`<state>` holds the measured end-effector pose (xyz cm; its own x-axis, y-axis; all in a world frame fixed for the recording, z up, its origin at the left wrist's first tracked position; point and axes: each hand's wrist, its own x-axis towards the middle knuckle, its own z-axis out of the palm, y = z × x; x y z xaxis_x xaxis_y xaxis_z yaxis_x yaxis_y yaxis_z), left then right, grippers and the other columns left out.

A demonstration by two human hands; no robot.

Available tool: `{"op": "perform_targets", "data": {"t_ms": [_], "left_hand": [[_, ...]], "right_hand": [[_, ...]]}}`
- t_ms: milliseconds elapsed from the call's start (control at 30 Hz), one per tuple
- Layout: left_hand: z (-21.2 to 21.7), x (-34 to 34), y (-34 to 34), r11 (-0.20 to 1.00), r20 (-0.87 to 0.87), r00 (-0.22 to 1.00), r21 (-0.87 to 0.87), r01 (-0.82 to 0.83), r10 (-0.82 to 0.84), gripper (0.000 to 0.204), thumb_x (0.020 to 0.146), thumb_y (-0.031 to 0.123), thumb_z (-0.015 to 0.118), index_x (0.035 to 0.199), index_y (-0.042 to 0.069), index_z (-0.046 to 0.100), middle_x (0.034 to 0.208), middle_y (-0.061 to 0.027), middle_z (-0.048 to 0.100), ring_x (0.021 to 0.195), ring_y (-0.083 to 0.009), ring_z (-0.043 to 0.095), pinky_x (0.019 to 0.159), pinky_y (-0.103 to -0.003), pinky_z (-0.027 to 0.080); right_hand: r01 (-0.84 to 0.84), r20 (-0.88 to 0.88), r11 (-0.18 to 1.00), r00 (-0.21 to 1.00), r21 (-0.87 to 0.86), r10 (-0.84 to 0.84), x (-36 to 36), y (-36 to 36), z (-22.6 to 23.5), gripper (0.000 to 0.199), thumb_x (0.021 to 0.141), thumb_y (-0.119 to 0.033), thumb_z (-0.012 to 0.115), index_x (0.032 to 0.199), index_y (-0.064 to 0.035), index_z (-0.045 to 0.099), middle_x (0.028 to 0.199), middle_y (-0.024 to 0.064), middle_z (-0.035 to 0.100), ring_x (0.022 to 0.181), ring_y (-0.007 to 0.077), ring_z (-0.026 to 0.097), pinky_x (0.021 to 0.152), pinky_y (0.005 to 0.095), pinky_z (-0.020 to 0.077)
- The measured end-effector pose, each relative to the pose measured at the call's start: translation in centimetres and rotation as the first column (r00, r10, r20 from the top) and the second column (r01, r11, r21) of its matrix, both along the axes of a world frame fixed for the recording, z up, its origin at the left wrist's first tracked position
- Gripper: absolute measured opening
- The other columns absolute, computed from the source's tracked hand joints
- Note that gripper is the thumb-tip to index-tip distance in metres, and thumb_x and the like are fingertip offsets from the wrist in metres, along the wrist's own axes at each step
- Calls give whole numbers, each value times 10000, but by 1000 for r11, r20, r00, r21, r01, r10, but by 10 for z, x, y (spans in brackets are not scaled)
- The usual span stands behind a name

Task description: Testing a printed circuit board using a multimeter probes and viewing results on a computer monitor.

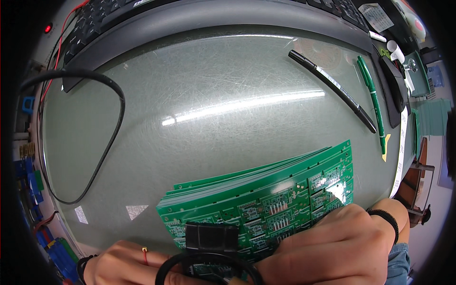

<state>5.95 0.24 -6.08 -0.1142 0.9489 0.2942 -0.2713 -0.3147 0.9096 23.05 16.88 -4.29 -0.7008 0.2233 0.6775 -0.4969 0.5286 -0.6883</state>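
A stack of green circuit boards (285, 194) lies slightly fanned at the near middle of the table, its edges layered along the far side. My right hand (327, 251) bends closed over the stack's near right part, gripping the boards; its fingertips are hidden. At the near left, my left hand (128, 266) is curled beside the stack's near left corner, fingers reaching inward. Its fingertips drop out of view behind a black loop (209, 256), so what they hold cannot be seen. Over the boards sits a black rectangular piece (211, 236), just beyond the loop.
A black keyboard (213, 19) spans the far edge. Right of centre lie a black marker (332, 90) and a green pen (371, 102), near a black mouse (394, 80). On the left, a black cable (116, 128) loops over the table. Blue bins (57, 254) stand beyond its left edge.
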Motion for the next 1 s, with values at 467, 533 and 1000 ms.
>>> {"op": "perform_targets", "data": {"t_ms": [467,533,1000], "left_hand": [[28,-10,3,991,-88,989,-72,110,-116,172,615,72,572,705,-69,608,896,-256,613,677,-290,570,612,-355,463],[28,-12,4,986,-96,984,-96,139,-148,176,615,72,572,710,-71,610,903,-258,613,683,-291,572,615,-356,464],[4,-7,-4,999,-3,999,-8,32,-32,199,627,69,559,746,-74,630,950,-272,611,735,-313,594,692,-357,491]], "right_hand": [[71,0,996,997,-54,-71,-1,-9,-7,171,670,-58,656,797,35,588,766,144,577,559,213,600,458,283,516],[54,23,998,998,-15,-53,-8,4,11,151,662,-44,657,776,30,589,766,140,573,558,206,599,455,272,512],[85,35,996,996,-5,-85,-8,2,11,184,638,-65,671,789,5,592,774,134,565,547,200,598,454,268,508]]}}
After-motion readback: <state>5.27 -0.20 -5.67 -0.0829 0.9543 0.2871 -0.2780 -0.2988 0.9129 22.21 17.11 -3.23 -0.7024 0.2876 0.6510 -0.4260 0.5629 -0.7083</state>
